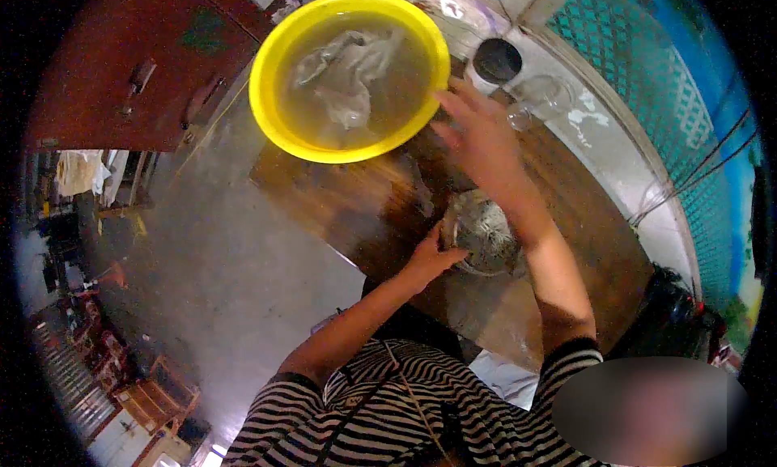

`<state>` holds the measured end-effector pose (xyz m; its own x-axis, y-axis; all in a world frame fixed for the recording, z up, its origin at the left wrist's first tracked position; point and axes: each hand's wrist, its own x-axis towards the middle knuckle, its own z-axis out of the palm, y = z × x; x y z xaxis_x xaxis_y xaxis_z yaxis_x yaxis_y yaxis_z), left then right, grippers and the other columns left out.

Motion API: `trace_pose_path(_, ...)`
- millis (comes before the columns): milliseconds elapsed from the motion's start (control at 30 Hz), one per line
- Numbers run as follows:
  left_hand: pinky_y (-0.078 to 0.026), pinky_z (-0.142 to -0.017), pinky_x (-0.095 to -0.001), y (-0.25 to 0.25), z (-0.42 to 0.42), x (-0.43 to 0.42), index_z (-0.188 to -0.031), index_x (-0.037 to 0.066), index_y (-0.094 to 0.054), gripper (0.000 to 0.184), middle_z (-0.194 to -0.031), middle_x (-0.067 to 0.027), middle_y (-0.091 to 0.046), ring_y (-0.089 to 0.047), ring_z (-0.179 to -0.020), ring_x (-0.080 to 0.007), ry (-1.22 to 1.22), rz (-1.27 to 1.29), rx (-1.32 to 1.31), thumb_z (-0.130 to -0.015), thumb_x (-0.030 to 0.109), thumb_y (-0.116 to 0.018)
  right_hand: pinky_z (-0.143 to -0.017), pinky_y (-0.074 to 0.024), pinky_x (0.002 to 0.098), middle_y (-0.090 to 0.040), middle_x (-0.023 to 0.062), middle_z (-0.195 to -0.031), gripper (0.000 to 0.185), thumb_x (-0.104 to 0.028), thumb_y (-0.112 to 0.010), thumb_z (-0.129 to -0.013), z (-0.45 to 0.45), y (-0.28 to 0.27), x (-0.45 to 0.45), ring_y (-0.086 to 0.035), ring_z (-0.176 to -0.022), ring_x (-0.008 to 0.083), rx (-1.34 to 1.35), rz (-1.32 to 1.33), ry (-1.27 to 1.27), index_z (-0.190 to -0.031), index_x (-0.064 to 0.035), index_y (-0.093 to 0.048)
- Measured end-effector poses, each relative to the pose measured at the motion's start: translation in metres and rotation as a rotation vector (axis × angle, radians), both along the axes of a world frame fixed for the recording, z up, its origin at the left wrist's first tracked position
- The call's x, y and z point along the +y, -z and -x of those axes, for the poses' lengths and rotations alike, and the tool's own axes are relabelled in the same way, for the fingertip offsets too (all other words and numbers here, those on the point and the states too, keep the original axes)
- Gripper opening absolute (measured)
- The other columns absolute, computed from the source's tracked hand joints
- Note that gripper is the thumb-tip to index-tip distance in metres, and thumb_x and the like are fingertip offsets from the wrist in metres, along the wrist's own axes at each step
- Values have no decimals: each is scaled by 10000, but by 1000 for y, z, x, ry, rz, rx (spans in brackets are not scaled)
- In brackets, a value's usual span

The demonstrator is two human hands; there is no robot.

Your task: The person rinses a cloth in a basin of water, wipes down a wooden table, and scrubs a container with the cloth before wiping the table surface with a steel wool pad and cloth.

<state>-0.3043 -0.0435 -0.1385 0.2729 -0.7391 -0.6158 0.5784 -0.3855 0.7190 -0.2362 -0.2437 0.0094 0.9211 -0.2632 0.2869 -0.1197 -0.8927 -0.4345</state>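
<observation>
My left hand grips the near left side of a round, clear glass vessel with a ridged pattern, which is at the wooden table's surface. Its exact kind is hard to make out. Above and past the vessel, my right hand has its fingers apart, close to the right rim of a yellow basin; whether they touch the rim I cannot tell. Murky water fills the basin, and a crumpled greyish cloth lies in it.
The wooden table carries the basin at its far end. A dark-topped cup and clear glassware stand along the pale ledge by teal lattice. A dark bag is at the right; a red cabinet stands left.
</observation>
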Motion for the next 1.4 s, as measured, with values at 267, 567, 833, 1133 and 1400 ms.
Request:
trace_pose_path(267, -483, -868, -319, -64, -109, 56, -1398, 8, -322, 763, -1243, -191, -521, -576, -1004, -203, -109, 206, -390, -792, 223, -733, -883, -464, 440, -581, 174, -1159, 506, -324, -694, -750, -189, 123, 25, -564, -1057, 348, 306, 49, 147, -1182, -93, -569)
trace_pose_path(567, -346, -1052, -397, -77, -269, 22, -1414, -18, -240, 967, -1376, -243, -388, -384, -1290, -321, -269, 116, -1122, -668, 250, -794, -751, -505, 362, -678, 123, -870, 313, -236, -662, -765, -175, -48, 17, -648, -813, 258, 284, -62, -191, -1029, -67, -653)
trace_pose_path(833, -410, -966, -393, -67, -321, -36, -1327, -53, -371, 752, -1292, -221, -475, -484, -1188, -319, -225, 185, -951, -743, 271, -717, -677, -475, 232, -657, -15, -802, 214, -153, -683, -780, -170, -147, 19, -575, -741, 56, -299, -832, -305, -955, -31, -676)
trace_pose_path(1133, -453, -939, -421, -160, -330, -29, -1167, -34, -524, 321, -1135, -170, -594, -566, -1075, -294, -692, 710, 56, -868, 71, -469, -843, -482, 395, -678, 143, -957, 374, -157, -684, -750, -156, 1, -20, -626, -943, 338, -267, -396, 31, -1097, -37, -614)
trace_pose_path(1400, -416, -986, -429, -180, -319, -31, -1170, -9, -528, 352, -1176, -163, -583, -543, -1115, -301, -711, 862, 155, -882, 192, -503, -869, -477, 364, -681, 129, -982, 385, -113, -680, -707, -184, 11, 38, -630, -972, 292, -246, -932, 19, -1083, -48, -627)
